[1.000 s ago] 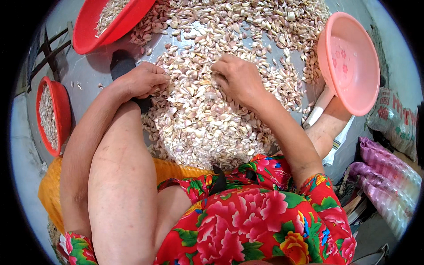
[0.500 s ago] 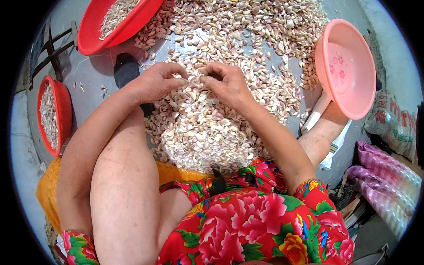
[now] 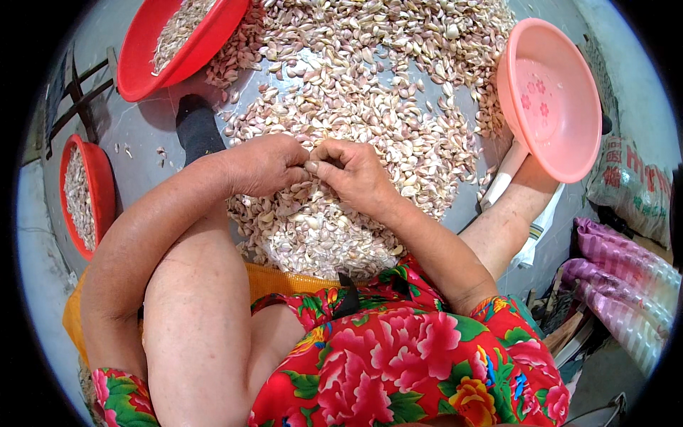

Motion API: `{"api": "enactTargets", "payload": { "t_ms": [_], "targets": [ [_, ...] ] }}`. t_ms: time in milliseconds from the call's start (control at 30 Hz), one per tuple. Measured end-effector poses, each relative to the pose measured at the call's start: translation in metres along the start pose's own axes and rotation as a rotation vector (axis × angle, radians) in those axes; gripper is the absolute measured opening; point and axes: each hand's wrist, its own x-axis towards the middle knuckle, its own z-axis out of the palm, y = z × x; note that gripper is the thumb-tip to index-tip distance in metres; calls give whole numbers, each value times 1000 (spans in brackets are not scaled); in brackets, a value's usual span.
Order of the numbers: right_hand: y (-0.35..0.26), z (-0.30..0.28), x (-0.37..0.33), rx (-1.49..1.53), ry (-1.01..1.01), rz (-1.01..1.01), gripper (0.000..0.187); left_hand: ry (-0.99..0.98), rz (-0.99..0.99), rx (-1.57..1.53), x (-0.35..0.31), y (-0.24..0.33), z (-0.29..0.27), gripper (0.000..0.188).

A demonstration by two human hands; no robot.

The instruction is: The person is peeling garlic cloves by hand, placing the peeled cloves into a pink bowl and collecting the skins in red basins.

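A broad heap of pale, purple-tinged garlic cloves (image 3: 334, 235) spreads between my legs and away from me. Just above its middle, my left hand (image 3: 267, 165) and my right hand (image 3: 354, 174) meet at the fingertips. The left fingers curl inward, closed, with their tips turned down. On the right, thumb and forefinger are pinched together against the left fingertips. Whatever lies between the fingers is too small and covered to make out. The nearest cloves lie directly beneath both hands.
A large red basin (image 3: 231, 43) with peeled-looking pieces stands far left; a smaller red basin (image 3: 105, 192) holds more. At right, a pink basin (image 3: 580, 107) tilts above my leg. Beyond it lie a printed sack (image 3: 633, 188) and a purple striped bag (image 3: 612, 285).
Both hands have come down nearer to me and closed together until the fingertips meet; before, a gap lay between them. The view has shifted slightly.
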Motion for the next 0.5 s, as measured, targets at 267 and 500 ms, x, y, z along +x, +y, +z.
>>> {"api": "enactTargets", "payload": {
  "t_ms": [267, 500],
  "targets": [
    [6, -4, -11, 397, -104, 295, 13, -60, 113, -151, 1, -6, 9, 24],
    [0, -15, -11, 503, 162, 314, 10, -72, 32, -151, 3, -4, 6, 30]
  ]
}}
